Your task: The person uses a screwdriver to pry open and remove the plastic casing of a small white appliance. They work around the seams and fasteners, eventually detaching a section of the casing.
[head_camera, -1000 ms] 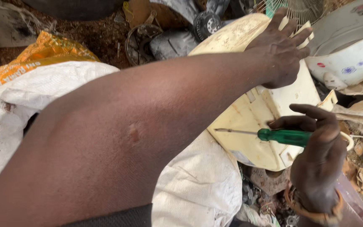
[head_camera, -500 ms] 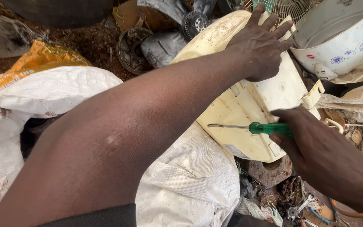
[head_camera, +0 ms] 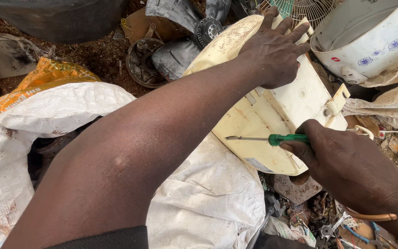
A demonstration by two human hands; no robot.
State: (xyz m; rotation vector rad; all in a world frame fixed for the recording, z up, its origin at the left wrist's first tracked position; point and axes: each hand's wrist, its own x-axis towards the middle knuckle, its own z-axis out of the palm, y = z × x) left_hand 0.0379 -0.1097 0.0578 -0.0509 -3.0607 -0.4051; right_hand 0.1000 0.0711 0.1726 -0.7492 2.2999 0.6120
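Holding the screwdriver [head_camera: 272,138] in my right hand [head_camera: 351,170], fingers closed round its green handle; the bare metal shaft sticks out past my thumb. Long axis runs nearly level across the view, tip pointing to my left, lying over the lower face of the casing [head_camera: 272,115]. Tip looks to be at or just above the plastic; cannot tell whether it touches.

Casing: yellowed cream plastic, stained, tilted up and away from me, resting partly on the white sack [head_camera: 208,193]. My left hand [head_camera: 275,50] lies flat on its upper end, fingers spread, gripping nothing, just pressing down. My judgement: this pins the casing so it does not shift under the tool.

Around: grey fan blades [head_camera: 180,32] beyond the casing, a white flowered cooker shell [head_camera: 369,41] at upper right, an orange bag [head_camera: 42,78] at left, small scrap on the ground below my right wrist.
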